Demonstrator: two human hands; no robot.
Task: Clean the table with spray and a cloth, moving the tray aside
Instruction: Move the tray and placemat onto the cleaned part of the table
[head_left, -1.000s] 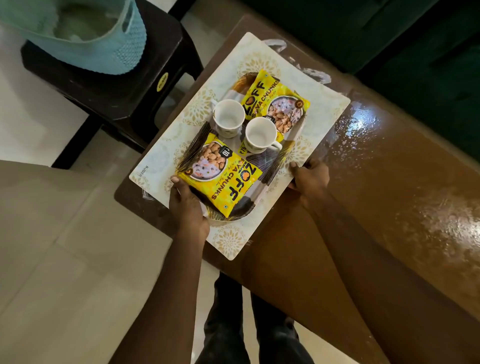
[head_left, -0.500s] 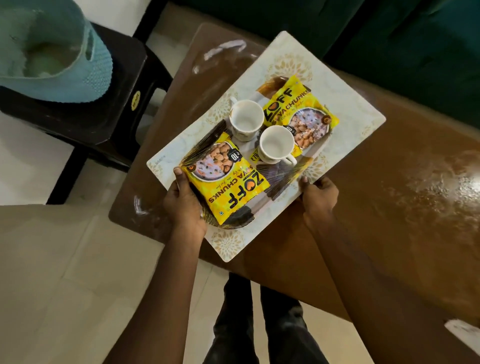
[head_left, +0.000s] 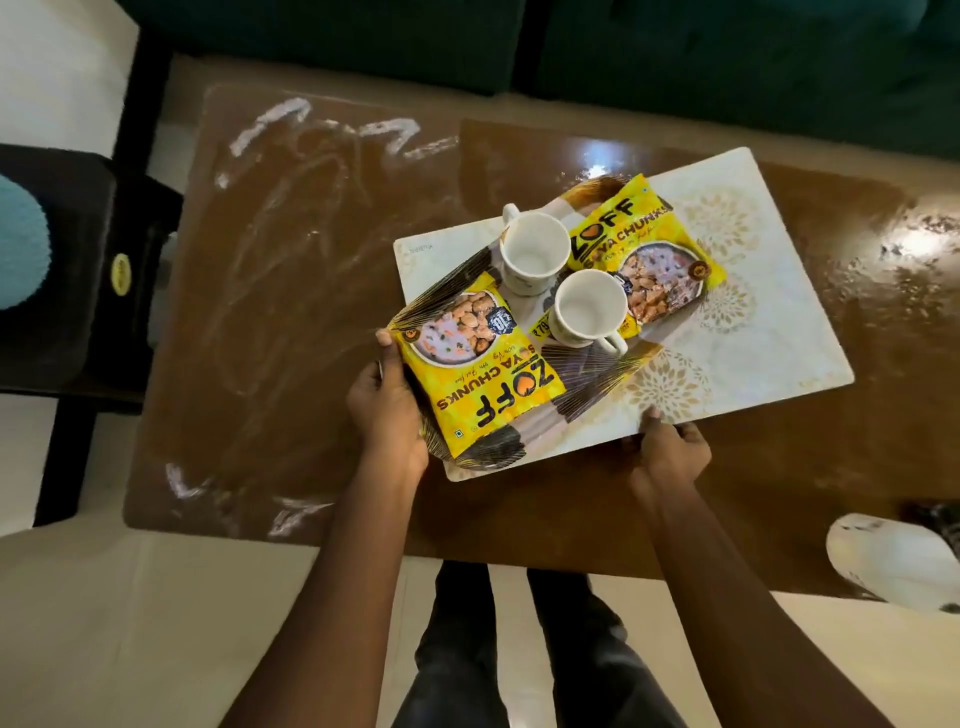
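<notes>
Both arms come in from the near edge, elbows low, forearms angled up toward the middle of the table (head_left: 291, 312). The left hand (head_left: 387, 410) is clamped on the left end of the tray (head_left: 597, 374): thumb lying on top along the rim, right beside a yellow snack packet (head_left: 478, 364), and the other fingers tucked under where you can't see them. The right hand (head_left: 670, 452) pinches the near edge of the white placemat (head_left: 753, 322) under the tray, thumb on top, fingers curled below.

The tray is an oval thing with a dark, gold-streaked feather pattern, sitting on that gold-flowered mat a bit right of the table's middle. I can't tell if it's lifted or resting on the wood. On it are two white cups, one far (head_left: 535, 249) and one nearer (head_left: 589, 306), both upright, plus a second yellow packet (head_left: 654, 249) at the far right.

The brown tabletop is glossy, with white smeary streaks (head_left: 291, 119) across the left half. There's something white (head_left: 898, 561) at the near right corner, too blurry to name. A black stool (head_left: 78, 260) stands to the left and a green sofa (head_left: 727, 52) at the far side.
</notes>
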